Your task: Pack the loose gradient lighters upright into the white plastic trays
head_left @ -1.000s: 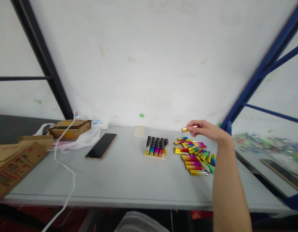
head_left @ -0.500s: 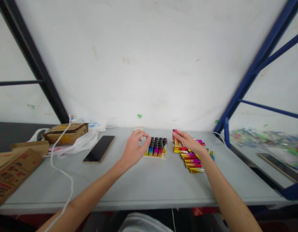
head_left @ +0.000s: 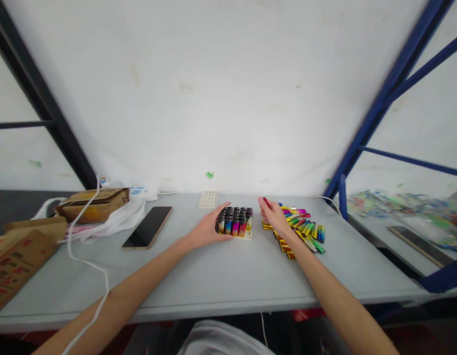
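Note:
Upright lighters (head_left: 236, 224) with black tops and shiny coloured bodies stand in rows in a white tray (head_left: 247, 237). My left hand (head_left: 209, 228) is wrapped round the left side of this tray, thumb along the front and fingers at the back. To the right, my right hand (head_left: 272, 216) is closed on a lighter (head_left: 265, 200); only its dark red end shows above the fingers. Beneath and beside that hand lies a pile of metallic lighters (head_left: 310, 229) in gold, green, blue and pink, partly covered by my forearm.
A white pitted tray (head_left: 208, 199) lies near the wall. Left of my hands are a phone (head_left: 148, 228), a white plastic bag (head_left: 119, 222), cardboard boxes (head_left: 95, 204) and a white cable (head_left: 88, 264). A blue metal frame (head_left: 365, 128) rises at the right.
My left hand has gone from a raised, curled pose beside the tray to a grip round its left side. My right hand still holds the lighter, now turned more inward.

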{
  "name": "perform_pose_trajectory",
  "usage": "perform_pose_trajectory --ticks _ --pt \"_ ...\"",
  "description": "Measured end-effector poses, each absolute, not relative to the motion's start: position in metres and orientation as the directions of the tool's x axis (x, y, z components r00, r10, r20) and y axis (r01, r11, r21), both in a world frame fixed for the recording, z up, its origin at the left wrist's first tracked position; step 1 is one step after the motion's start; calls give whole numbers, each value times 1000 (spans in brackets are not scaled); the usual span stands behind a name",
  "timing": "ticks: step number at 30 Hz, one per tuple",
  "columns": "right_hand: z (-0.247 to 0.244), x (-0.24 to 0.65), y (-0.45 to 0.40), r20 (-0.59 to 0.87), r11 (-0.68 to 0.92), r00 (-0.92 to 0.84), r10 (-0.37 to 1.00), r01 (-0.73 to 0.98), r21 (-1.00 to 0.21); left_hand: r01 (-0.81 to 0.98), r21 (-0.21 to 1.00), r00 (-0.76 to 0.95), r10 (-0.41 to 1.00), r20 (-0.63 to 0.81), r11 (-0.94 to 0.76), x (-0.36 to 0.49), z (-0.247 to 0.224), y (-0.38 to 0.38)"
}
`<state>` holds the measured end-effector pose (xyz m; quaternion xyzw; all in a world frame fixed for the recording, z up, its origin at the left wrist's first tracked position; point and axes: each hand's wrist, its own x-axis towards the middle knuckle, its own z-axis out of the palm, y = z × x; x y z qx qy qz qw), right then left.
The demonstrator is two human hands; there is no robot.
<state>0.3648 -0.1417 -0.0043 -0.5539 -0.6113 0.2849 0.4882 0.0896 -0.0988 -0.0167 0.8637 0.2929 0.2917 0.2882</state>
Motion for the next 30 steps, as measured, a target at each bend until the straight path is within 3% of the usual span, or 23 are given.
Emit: perform_pose_trajectory --ticks 4,30 --pt "-12 365 -144 314 185 232 921 448 -875 358 665 672 676 304 -655 87 -12 -99" --pt "-9 356 -149 412 224 183 893 614 -757 458 646 583 755 301 -611 81 -9 -91"
